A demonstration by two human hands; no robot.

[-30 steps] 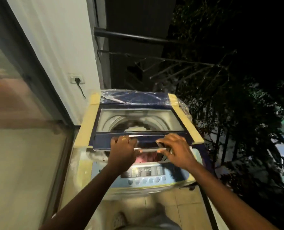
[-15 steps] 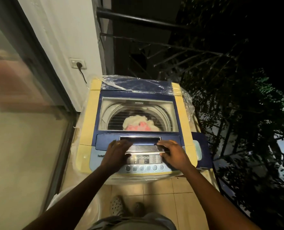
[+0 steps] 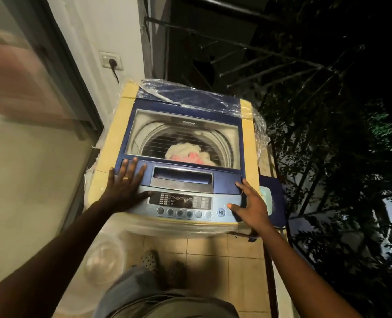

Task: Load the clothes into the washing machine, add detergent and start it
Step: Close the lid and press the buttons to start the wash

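Under the shut blue lid (image 3: 227, 177), white and pink clothes (image 3: 189, 154) show.

Light: dim, night outside, warm lamp from above-left
Glare: plastic wrap (image 3: 190, 94) shines
Blur: glass door (image 3: 30, 111) smeared
Edges: bowed, dark

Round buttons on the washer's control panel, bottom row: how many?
7: six grey ones in a row, from to, then the play/pause button at the right end. The right hand may hide more.
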